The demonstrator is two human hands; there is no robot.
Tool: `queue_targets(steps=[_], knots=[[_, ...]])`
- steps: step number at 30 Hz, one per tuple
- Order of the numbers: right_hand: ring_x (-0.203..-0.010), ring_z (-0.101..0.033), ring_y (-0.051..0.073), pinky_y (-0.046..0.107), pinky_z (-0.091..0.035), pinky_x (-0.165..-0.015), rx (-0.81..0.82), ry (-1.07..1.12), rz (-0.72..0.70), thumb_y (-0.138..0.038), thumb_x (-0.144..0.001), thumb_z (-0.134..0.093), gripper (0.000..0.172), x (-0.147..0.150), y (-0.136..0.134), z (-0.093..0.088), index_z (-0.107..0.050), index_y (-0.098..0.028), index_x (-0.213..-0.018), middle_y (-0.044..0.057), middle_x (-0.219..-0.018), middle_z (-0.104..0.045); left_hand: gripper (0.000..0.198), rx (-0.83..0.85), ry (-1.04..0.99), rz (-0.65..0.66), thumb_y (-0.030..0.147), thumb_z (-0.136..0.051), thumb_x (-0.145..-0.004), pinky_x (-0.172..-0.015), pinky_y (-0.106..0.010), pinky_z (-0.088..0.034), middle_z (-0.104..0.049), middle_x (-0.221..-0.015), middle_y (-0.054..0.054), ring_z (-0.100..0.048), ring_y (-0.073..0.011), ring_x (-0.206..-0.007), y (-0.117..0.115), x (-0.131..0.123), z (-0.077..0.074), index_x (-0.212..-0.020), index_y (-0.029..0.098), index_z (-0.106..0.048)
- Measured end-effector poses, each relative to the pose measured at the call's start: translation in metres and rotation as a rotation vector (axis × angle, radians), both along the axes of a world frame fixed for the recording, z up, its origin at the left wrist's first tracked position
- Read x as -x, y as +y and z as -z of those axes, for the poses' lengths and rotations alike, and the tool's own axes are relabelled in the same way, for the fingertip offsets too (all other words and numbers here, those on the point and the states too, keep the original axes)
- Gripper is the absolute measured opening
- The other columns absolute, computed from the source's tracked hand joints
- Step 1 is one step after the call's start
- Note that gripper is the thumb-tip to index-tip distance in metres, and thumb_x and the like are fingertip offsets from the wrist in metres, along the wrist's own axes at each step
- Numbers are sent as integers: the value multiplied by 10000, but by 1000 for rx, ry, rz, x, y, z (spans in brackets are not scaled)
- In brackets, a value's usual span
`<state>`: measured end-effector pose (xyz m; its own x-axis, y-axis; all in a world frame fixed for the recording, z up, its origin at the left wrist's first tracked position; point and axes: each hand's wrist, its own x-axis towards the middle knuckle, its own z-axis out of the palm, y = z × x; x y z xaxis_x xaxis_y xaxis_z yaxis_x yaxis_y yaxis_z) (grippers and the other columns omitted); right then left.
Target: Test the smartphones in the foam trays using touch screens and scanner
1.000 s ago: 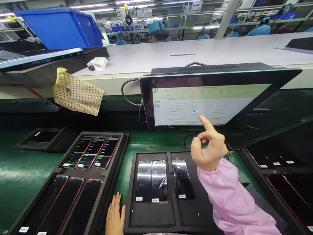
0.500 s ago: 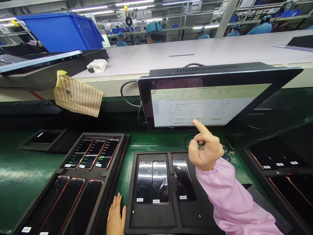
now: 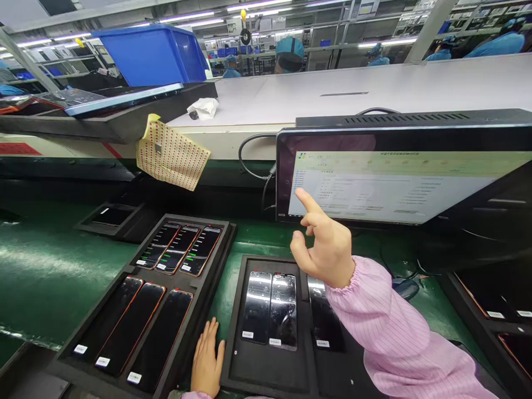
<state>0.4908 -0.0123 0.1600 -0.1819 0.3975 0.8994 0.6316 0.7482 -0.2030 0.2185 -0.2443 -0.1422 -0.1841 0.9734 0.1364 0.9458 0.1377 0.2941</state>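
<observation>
My right hand (image 3: 322,241), in a pink sleeve, is raised with its index finger extended at the lower left of the monitor screen (image 3: 374,188); the other fingers are partly curled and hold nothing visible. Whether the fingertip touches the glass cannot be told. Flat between two black foam trays lies my left hand (image 3: 208,357), fingers stretched out. The middle tray (image 3: 270,368) bears three dark phones, one partly behind my right sleeve. In the left tray (image 3: 174,282) lie several phones with orange edges, the back ones showing lit text.
A patterned yellow sheet (image 3: 172,155) hangs from the shelf edge. Above it are a blue bin (image 3: 149,55) and crumpled white tissue (image 3: 203,108). Another phone tray (image 3: 477,293) stands at the right, near a dark mouse (image 3: 405,288). People in blue caps are farther back.
My right hand has moved left across the screen, from its lower middle to its lower left side. The view has turned left, so the monitor and trays sit farther right.
</observation>
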Motion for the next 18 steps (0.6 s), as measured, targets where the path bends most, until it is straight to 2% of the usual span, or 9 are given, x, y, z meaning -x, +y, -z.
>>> queue_targets(steps=[8, 18], knots=[[-438, -377, 58, 236, -339, -401, -10, 9, -5, -56, -624, -478, 264, -1, 1, 0, -372, -213, -807, 107, -1206, -571, 504, -36, 45, 33, 280, -343, -866, -965, -444, -427, -463, -1342, -95, -371, -225, -1268, 0, 2, 2, -1360, 201, -287], [-434, -376, 54, 230, -333, -397, -20, 24, -1, -38, -614, -476, 270, -3, 1, 0, -367, -211, -792, 112, -1186, -584, 514, -12, 12, 23, 270, -334, -868, -992, -456, -397, -441, -1360, -98, -333, -225, -1290, 0, 0, -1, -1373, 211, -258]])
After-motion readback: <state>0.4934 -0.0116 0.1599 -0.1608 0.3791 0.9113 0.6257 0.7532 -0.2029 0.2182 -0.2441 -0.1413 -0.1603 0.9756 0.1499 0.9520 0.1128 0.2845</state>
